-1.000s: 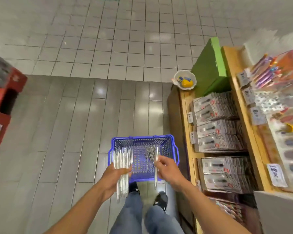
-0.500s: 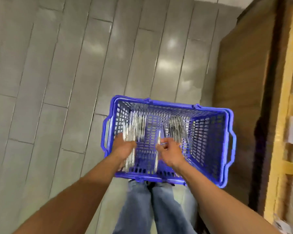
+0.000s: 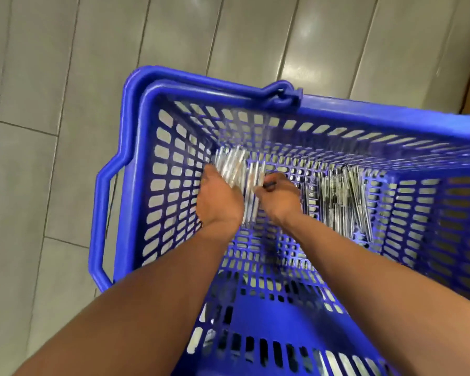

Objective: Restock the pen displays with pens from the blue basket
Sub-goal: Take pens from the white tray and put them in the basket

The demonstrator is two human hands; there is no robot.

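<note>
Two bare forearms reach in from the lower edge, sleeveless to the frame's edge, ending in a bare left hand and a bare right hand, with no watch, bracelet or glove on either wrist.

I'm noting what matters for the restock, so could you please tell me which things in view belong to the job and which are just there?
Part of the job:
blue basket
pale pens gripped by left hand
right hand at those pens
dark pens lying in the basket

Just there:
grey floor
</note>
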